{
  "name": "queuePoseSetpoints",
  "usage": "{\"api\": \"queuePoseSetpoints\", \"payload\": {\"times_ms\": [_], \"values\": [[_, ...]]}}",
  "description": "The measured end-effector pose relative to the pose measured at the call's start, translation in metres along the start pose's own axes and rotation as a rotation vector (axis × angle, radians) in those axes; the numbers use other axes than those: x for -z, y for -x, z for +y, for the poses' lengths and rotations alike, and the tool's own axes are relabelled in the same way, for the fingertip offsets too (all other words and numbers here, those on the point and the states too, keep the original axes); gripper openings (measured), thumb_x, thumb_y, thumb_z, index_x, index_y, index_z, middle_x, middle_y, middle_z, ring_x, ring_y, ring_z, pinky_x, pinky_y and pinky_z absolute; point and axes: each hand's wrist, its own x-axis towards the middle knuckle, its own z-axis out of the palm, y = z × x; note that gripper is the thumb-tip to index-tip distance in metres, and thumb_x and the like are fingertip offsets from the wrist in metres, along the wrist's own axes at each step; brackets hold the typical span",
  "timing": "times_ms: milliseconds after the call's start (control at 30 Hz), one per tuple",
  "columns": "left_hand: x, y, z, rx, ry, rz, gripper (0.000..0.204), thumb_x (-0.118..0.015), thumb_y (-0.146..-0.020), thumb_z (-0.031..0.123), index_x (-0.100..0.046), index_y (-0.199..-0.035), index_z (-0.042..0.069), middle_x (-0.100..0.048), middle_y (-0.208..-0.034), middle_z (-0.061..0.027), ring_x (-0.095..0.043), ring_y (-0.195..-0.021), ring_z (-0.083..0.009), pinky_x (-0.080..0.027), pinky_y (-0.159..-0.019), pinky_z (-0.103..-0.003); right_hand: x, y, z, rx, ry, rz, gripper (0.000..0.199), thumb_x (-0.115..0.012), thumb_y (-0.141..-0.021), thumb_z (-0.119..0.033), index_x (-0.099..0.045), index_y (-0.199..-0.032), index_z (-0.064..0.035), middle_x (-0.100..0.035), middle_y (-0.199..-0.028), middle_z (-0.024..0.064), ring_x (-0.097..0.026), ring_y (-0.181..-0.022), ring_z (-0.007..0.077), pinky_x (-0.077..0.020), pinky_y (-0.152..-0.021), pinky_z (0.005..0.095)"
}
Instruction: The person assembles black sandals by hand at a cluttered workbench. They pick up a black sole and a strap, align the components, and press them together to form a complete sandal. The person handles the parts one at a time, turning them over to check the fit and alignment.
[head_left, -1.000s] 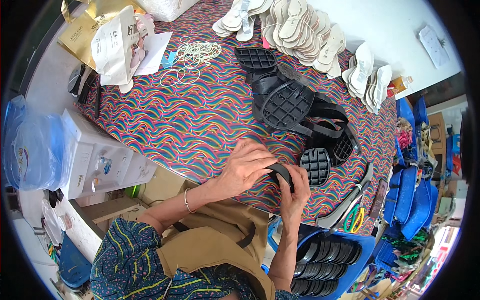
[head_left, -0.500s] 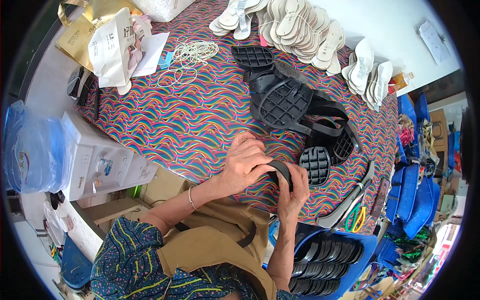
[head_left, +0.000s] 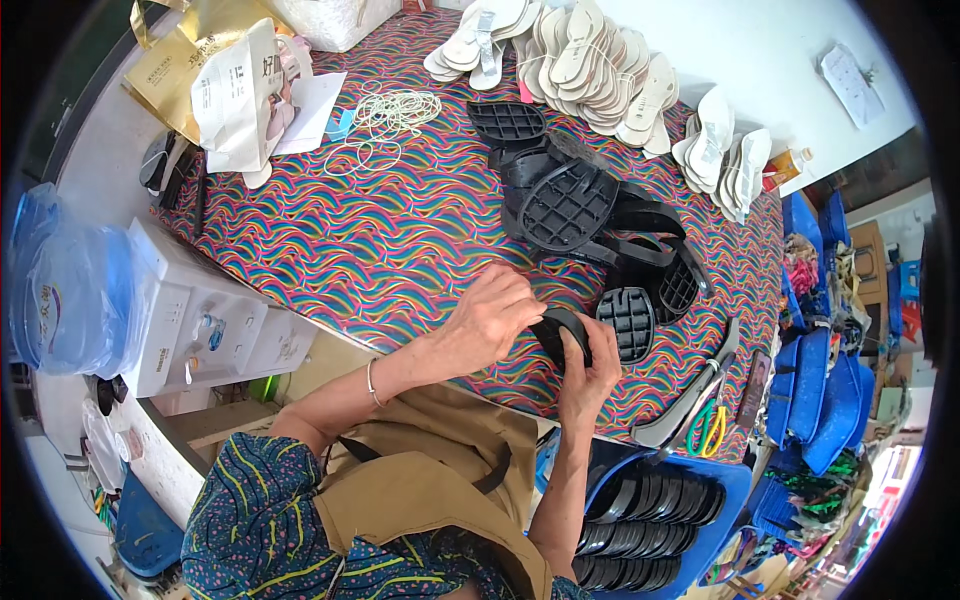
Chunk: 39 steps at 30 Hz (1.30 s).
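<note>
My left hand (head_left: 492,318) and my right hand (head_left: 588,372) both grip one black sandal (head_left: 562,330) at the near edge of the table (head_left: 400,250), which has a wavy multicoloured cover. The left hand covers its left end and the right thumb presses on its top. Just to the right lies a black sole (head_left: 628,322) with a gridded underside. Behind it is a heap of black sandals (head_left: 580,205) with straps.
Cream soles (head_left: 590,50) are stacked at the table's far edge, with rubber bands (head_left: 385,115) and bags (head_left: 215,80) at the far left. A blue bin of black soles (head_left: 650,510) is by my right elbow. Scissors (head_left: 708,428) lie at the table's right edge. A water dispenser (head_left: 120,300) is left.
My hands have stayed on the black sandal, shifting it only slightly; the left hand has turned a little over it.
</note>
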Motion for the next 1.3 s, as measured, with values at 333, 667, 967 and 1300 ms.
{"api": "queuePoseSetpoints", "payload": {"times_ms": [333,667,967,1300], "values": [[-0.008,0.006,0.007,0.0,-0.053,0.209,0.019,-0.077,-0.077,0.008,-0.064,-0.087,-0.001,-0.054,-0.078,-0.012,-0.055,-0.072,-0.0293,-0.047,-0.072,-0.041,0.0,0.01,0.012,-0.147,-0.224,0.171,0.018,-0.067,-0.09,-0.004,-0.067,-0.107,0.0028,-0.067,-0.101,0.0083,-0.063,-0.092,0.0208,-0.0498,-0.085,0.0323],[-0.024,0.007,0.053,0.574,0.509,0.094,0.034,-0.07,-0.088,0.01,-0.062,-0.119,0.001,-0.068,-0.098,-0.0178,-0.068,-0.086,-0.0301,-0.052,-0.073,-0.036,-0.023,0.041,0.014,-0.513,-1.164,0.284,0.04,-0.055,-0.101,-0.038,-0.061,-0.122,-0.0047,-0.061,-0.125,0.009,-0.06,-0.112,0.019,-0.0495,-0.097,0.0363],[0.0,-0.001,0.035,0.104,-0.113,-0.207,0.044,-0.067,-0.066,-0.003,-0.062,-0.11,-0.002,-0.059,-0.081,-0.0123,-0.059,-0.079,-0.0302,-0.048,-0.065,-0.042,0.031,0.021,-0.018,0.251,0.392,0.087,0.038,-0.071,-0.081,0.002,-0.067,-0.119,-0.0036,-0.06,-0.117,0.0136,-0.058,-0.11,0.0294,-0.0476,-0.094,0.0388],[-0.016,-0.006,0.033,0.088,-0.045,-0.25,0.04,-0.072,-0.07,0.003,-0.065,-0.109,0.009,-0.063,-0.085,-0.0082,-0.058,-0.076,-0.0296,-0.047,-0.062,-0.04,0.028,0.005,0.024,0.54,0.623,-0.011,0.028,-0.072,-0.08,0.0,-0.066,-0.107,-0.0004,-0.062,-0.095,0.0117,-0.059,-0.085,0.0305,-0.0511,-0.071,0.0402]]}}
